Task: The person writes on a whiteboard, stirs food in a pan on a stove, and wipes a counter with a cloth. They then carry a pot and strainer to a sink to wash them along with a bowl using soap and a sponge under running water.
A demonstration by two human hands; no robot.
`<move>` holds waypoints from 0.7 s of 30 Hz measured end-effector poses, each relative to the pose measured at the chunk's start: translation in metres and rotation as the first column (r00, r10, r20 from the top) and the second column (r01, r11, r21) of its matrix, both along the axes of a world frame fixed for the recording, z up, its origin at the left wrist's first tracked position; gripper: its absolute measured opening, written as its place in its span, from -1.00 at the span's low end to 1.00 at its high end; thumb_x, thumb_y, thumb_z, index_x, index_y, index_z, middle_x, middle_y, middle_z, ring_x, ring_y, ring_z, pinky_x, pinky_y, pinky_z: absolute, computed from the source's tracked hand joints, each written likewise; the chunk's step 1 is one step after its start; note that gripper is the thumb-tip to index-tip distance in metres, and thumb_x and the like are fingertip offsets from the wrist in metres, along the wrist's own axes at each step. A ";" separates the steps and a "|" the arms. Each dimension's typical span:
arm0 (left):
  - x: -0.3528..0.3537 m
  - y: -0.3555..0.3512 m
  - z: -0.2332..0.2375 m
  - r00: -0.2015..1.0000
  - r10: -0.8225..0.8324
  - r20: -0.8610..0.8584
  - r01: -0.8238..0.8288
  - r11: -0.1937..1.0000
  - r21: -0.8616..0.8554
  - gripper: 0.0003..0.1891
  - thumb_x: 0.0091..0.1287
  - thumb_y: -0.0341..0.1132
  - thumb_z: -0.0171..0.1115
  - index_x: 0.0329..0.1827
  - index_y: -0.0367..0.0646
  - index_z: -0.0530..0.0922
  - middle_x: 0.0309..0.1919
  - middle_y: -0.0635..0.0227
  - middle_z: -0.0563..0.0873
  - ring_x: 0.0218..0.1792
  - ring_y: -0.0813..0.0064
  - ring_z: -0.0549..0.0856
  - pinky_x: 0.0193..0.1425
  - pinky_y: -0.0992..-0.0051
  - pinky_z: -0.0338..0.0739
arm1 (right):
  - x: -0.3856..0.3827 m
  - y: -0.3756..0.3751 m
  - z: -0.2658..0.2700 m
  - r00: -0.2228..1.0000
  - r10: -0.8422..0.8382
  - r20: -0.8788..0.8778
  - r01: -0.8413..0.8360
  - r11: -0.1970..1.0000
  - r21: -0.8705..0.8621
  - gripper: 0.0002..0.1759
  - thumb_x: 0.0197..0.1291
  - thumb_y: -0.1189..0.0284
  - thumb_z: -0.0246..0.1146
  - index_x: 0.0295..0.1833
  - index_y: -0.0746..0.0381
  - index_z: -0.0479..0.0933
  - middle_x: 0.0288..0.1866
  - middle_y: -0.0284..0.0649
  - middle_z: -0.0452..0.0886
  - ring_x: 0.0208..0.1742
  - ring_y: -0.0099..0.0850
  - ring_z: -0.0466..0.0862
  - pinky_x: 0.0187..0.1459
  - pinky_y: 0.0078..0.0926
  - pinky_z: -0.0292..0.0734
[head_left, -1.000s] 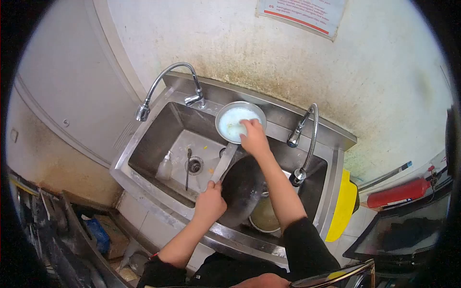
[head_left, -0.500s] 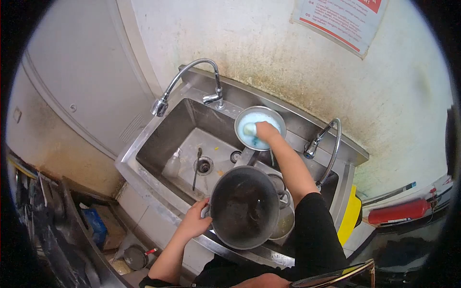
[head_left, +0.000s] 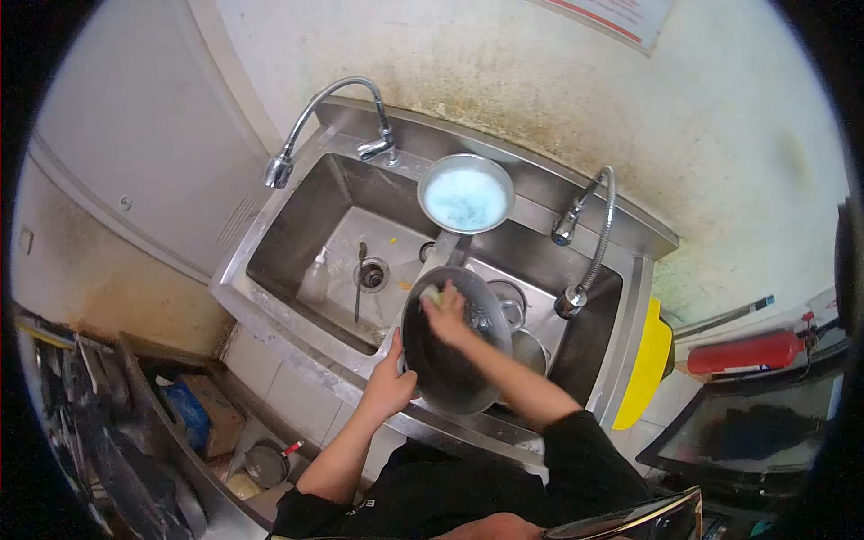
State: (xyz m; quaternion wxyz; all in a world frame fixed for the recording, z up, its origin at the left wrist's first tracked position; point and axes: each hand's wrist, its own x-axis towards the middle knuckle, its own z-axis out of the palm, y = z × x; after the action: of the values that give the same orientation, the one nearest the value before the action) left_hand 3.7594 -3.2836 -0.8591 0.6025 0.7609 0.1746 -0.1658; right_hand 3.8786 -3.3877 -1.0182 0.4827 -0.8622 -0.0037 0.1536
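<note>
My left hand (head_left: pixel 390 387) grips the near-left side of a large dark grey pot (head_left: pixel 443 378), where a side handle showed earlier, and the pot is tilted over the sink's front edge. Inside it, my right hand (head_left: pixel 447 317) presses a pale, light-green sponge (head_left: pixel 431 295) against the wall, the hand slightly blurred. Wet suds glisten beside my fingers. Behind the pot, a metal bowl (head_left: pixel 423 200) of bluish soapy foam rests on the divider at the back of the two basins.
The left basin (head_left: pixel 297 216) contains a clear bottle (head_left: pixel 315 277) and a dark long-handled utensil (head_left: pixel 362 270). More metal pots (head_left: pixel 531 351) sit in the right basin. Flexible faucets (head_left: pixel 337 85) (head_left: pixel 609 216) arch above both. A red fire extinguisher (head_left: pixel 747 353) lies at right.
My right hand has come out of the foamy bowl with the sponge and into the pot. The pot is more tilted, and the camera view has shifted slightly.
</note>
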 end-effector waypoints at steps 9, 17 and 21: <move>-0.006 -0.018 -0.035 1.000 -0.012 -0.007 0.013 0.992 0.124 -0.29 0.02 -0.59 -0.10 0.35 -0.26 0.02 -0.05 -0.01 0.50 -0.37 0.38 0.63 -0.44 0.48 0.57 | -0.036 0.018 0.063 0.838 0.166 -0.519 0.255 0.722 0.643 -0.03 0.14 -0.27 -0.35 0.39 0.29 -0.28 0.43 -0.14 -0.16 0.43 -0.29 -0.15 0.33 -0.43 -0.20; -0.012 -0.022 -0.011 0.987 0.138 -0.087 -0.138 0.990 0.012 -0.30 -0.05 -0.60 -0.07 0.31 -0.34 0.10 -0.01 0.09 0.50 -0.23 0.46 0.58 -0.20 0.60 0.46 | -0.051 0.017 0.141 0.733 0.131 -0.668 0.281 0.836 0.472 -0.12 0.20 -0.22 -0.46 0.40 0.24 -0.32 0.43 -0.13 -0.21 0.42 -0.32 -0.14 0.34 -0.45 -0.31; -0.024 -0.007 -0.051 0.966 0.260 -0.006 -0.260 0.962 -0.083 -0.30 -0.06 -0.63 -0.08 0.30 -0.34 0.14 0.00 0.09 0.50 -0.27 0.53 0.57 -0.30 0.62 0.47 | -0.094 0.015 0.024 0.953 0.301 -0.038 -0.223 0.781 0.583 -0.20 0.26 -0.07 -0.31 0.39 0.24 -0.31 0.43 -0.08 -0.23 0.43 -0.23 -0.18 0.36 -0.40 -0.30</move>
State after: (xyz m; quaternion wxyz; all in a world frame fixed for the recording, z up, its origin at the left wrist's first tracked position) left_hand 3.7352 -3.2902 -0.9096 0.6508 0.7060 0.2642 -0.0904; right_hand 3.7851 -3.3732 -0.9943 0.6921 -0.6565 -0.1385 0.2661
